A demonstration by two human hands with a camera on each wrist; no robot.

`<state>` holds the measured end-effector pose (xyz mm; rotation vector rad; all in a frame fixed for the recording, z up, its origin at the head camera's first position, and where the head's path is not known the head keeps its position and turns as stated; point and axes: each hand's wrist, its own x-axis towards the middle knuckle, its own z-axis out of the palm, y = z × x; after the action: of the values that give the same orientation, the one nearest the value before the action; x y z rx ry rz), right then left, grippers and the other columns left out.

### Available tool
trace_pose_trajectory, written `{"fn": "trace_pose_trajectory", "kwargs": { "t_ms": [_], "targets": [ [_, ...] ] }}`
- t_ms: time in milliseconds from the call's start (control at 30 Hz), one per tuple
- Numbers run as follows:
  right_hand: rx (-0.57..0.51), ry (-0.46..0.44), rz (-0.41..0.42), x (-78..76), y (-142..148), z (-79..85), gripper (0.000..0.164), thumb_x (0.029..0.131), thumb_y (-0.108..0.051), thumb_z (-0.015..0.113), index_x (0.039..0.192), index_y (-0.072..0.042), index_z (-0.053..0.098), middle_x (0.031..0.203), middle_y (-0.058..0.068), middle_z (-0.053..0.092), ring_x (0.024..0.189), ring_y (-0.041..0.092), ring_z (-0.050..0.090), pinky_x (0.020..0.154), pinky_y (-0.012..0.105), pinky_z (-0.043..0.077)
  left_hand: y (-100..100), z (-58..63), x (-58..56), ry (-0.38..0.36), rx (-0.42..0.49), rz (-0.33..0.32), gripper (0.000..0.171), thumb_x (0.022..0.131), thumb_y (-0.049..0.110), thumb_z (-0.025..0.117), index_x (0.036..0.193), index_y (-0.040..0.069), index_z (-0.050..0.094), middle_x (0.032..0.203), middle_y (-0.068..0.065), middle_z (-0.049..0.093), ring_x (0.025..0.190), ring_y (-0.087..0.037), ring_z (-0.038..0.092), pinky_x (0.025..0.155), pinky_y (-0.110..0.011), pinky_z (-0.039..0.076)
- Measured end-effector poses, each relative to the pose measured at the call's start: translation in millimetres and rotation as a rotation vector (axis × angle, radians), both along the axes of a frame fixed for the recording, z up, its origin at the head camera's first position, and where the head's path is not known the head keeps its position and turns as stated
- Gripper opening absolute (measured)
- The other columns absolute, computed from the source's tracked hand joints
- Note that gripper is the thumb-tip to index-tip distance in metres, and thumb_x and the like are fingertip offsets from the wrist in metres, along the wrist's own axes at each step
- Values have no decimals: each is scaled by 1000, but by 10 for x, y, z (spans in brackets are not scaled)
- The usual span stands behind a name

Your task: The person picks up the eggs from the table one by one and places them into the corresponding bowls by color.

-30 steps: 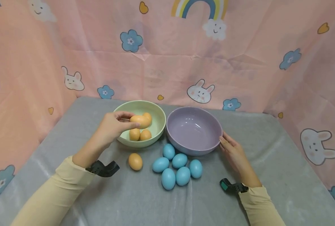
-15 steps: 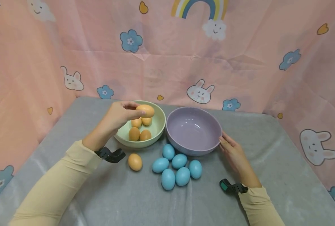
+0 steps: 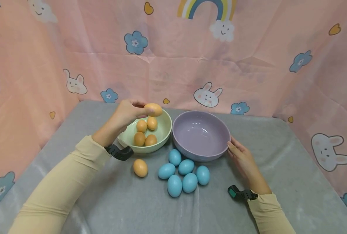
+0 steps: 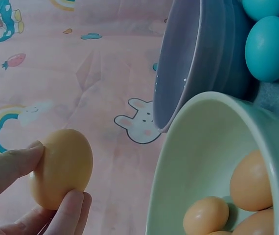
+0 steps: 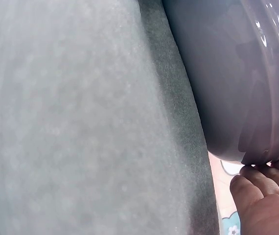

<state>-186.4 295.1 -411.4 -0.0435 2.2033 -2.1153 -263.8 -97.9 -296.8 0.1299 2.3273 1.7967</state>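
If held loosely, the oval orange egg (image 4: 67,164) pinched by left-hand fingers (image 4: 68,214) above the round pale-green bowl (image 3: 145,149) could be dropped.

A smooth orange egg (image 3: 155,109), pinched sideways, is above the pale green bowl (image 3: 145,149) just beside the upright purple bowl (image 3: 198,155).

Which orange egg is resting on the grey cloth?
The orange egg just in front of the green bowl; four others show inside that bowl, and the left hand holds another.
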Motion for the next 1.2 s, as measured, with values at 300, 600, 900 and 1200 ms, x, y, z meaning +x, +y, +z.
{"fn": "trace_pose_trajectory", "kwargs": {
  "t_ms": [300,600,900,1200],
  "targets": [
    [6,-3,-6,2,12,-5,65,107,-22,46,156,5,13,166,17,10,153,27,13,117,20,30,44,-37,-103,-50,17,19,41,89,20,75,121,-3,64,117,-8,65,96,-12,69,93,-27,58],
    [24,-23,-10,11,10,2,67,107,-25,47,157,4,13,167,15,9,153,25,13,116,19,31,71,-147,-175,-63,-10,6,38,89,20,75,116,-5,63,121,-10,60,110,-22,65,100,-35,55],
    [25,-20,-5,11,12,22,65,107,-23,45,157,3,12,167,15,9,154,27,11,120,29,24,55,-368,-207,-110,-119,-2,44,90,22,75,125,-1,63,131,-15,61,119,-29,63,105,-39,52],
    [32,-25,0,22,3,33,66,107,-25,45,157,2,12,167,14,8,154,24,12,118,23,27,108,-496,-248,-104,-177,65,41,89,20,76,122,-2,66,124,-16,65,102,-21,63,99,-38,55]
  ]
}}
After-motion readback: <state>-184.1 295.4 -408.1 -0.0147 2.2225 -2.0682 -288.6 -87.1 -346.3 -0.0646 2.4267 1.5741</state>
